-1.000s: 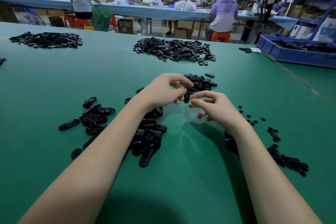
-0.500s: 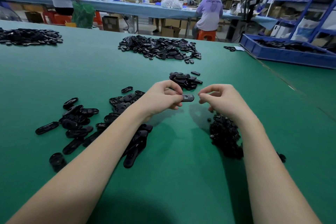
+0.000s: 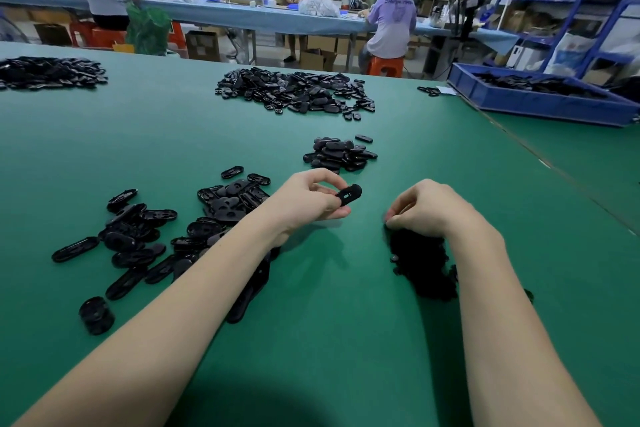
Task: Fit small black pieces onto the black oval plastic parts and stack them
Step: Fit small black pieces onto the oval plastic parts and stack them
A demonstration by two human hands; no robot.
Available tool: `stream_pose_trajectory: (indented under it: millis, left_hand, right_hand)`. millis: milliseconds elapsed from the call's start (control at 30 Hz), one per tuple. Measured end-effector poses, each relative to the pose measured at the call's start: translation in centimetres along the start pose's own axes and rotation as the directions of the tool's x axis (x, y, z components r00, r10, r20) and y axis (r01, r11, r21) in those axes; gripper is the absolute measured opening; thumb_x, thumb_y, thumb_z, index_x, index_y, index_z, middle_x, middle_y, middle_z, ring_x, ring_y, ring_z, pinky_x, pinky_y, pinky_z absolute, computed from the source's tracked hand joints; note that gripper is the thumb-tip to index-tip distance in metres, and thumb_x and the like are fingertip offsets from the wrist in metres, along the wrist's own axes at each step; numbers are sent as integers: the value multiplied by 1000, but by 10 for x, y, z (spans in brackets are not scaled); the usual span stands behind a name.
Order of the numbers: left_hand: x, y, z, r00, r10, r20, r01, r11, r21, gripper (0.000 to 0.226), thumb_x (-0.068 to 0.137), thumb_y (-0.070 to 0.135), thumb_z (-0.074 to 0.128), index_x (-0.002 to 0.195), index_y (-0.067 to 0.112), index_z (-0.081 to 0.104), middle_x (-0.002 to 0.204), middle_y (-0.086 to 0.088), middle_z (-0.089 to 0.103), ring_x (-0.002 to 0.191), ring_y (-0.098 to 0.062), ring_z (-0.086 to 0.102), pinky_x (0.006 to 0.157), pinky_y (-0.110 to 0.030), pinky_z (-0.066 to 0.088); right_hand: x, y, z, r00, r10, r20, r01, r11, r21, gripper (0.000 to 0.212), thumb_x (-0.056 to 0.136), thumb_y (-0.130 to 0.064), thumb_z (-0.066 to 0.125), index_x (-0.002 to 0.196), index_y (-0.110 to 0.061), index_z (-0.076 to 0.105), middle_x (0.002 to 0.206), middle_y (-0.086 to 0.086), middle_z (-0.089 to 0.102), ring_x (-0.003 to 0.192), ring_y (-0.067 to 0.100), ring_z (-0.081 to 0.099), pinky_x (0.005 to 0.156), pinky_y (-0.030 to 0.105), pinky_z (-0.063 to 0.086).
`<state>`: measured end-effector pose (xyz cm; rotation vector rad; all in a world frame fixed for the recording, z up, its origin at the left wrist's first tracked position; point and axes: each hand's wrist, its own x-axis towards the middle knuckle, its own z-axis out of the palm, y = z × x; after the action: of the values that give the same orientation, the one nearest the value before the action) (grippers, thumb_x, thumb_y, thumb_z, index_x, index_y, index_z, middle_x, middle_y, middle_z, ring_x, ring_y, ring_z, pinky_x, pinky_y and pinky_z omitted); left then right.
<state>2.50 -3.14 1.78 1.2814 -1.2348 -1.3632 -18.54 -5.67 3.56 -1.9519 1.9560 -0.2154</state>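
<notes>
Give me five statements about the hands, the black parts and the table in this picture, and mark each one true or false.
1. The left hand pinches a black oval part above the table. True.
2. The right hand holds that same oval part. False: it is apart from the part, fingers curled down at the pile of small black pieces.
3. The table has a red cover. False: it is green.
4. A blue tray holding black parts sits at the table's far right. True.
5. The small heap of oval parts lies nearer the person than the hands. False: it lies beyond them.
</notes>
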Motion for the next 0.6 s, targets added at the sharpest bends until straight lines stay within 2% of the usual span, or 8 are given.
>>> stream_pose_trajectory:
  millis: [100, 167, 233, 333, 400, 500, 600]
  left_hand:
    - [1, -1, 2, 1000, -21, 16, 22, 998, -56, 15, 94, -8, 59, 95, 7, 59, 93, -14, 69, 94, -28, 76, 91, -29, 59]
    - [1, -2, 4, 999, -30, 11, 30, 998, -52, 13, 95, -5, 61, 93, 8, 57, 91, -17, 71, 95, -29, 75, 93, -34, 59]
    - [2, -2, 3, 1000, -17, -6, 17, 1000, -5, 14, 94, -3, 64, 89, 9, 59, 90, -17, 71, 84, -25, 71, 84, -31, 60]
    - [2, -2, 1, 1000, 2, -30, -1, 999, 49, 14, 89, -3, 69, 86, 10, 65, 86, -12, 69, 80, -22, 63, 73, -23, 57]
    - [2, -2, 0, 999, 13, -38, -12, 999, 33, 14, 86, -4, 70, 88, 9, 66, 86, -11, 69, 79, -21, 63, 70, -21, 55]
    - [1, -1, -1, 998, 43, -44, -46, 997, -62, 21, 86, -6, 70, 97, 9, 63, 87, -11, 74, 78, -18, 71, 64, -20, 55]
    - [0, 0, -1, 994, 87, -60, -93, 989, -111, 38, 86, -7, 71, 116, 14, 62, 86, -12, 77, 80, -19, 74, 68, -21, 56]
  right_hand:
    - [0, 0, 1, 999, -43, -3, 43, 998, 41, 5, 82, -32, 75, 77, -32, 76, 91, -10, 75, 95, 15, 67, 89, 34, 56]
    - [-1, -1, 0, 996, -90, -20, 92, 976, 195, 6, 85, -29, 74, 79, -28, 76, 85, -10, 75, 84, 11, 65, 74, 27, 52]
    - [-2, -4, 0, 991, -133, -25, 132, 920, 369, 4, 86, -26, 74, 82, -25, 76, 80, -9, 75, 73, 12, 60, 66, 25, 46]
    - [-4, -9, 0, 982, -186, -24, 168, 817, 551, 3, 85, -26, 75, 87, -28, 77, 79, -4, 70, 70, 16, 49, 73, 30, 46]
    - [-4, -12, 1, 977, -210, -30, 184, 768, 614, 10, 88, -25, 74, 90, -33, 79, 83, -4, 70, 72, 15, 48, 72, 26, 47]
    - [-6, -17, 1, 977, -203, -64, 192, 713, 675, 13, 89, -23, 73, 89, -33, 81, 82, -9, 73, 63, 12, 46, 53, 14, 40]
    - [-6, -18, 1, 983, -160, -86, 172, 671, 721, 5, 88, -22, 74, 90, -24, 79, 86, -9, 79, 56, 9, 47, 47, 15, 37]
